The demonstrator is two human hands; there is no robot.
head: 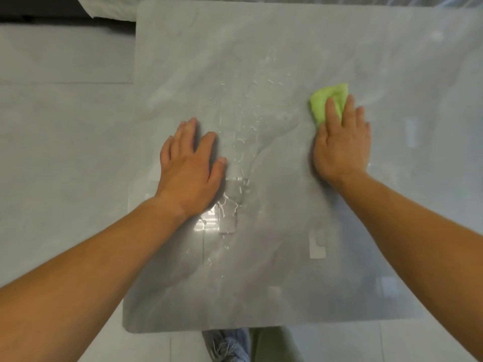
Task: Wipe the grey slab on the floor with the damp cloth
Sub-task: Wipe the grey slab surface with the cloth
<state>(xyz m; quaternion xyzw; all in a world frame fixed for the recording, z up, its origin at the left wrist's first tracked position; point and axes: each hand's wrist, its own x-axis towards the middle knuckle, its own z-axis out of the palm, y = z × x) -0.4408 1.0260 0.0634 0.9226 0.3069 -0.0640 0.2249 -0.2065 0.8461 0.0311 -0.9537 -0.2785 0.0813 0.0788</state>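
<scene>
The grey slab [261,48] fills the middle of the view, lying flat on the tiled floor, with streaks and beads of water down its centre. A light green cloth [324,100] lies bunched on the slab's right half. My right hand [342,142] presses flat on the cloth's near part with straight fingers, covering about half of it. My left hand [190,165] rests flat on the slab near its left edge, fingers spread and holding nothing.
Pale grey floor tiles [65,126] surround the slab. A white padded edge [109,6] and clear plastic sheeting [392,0] lie beyond the slab's far side. My leg in jeans and a shoe [227,346] show just below the slab's near edge.
</scene>
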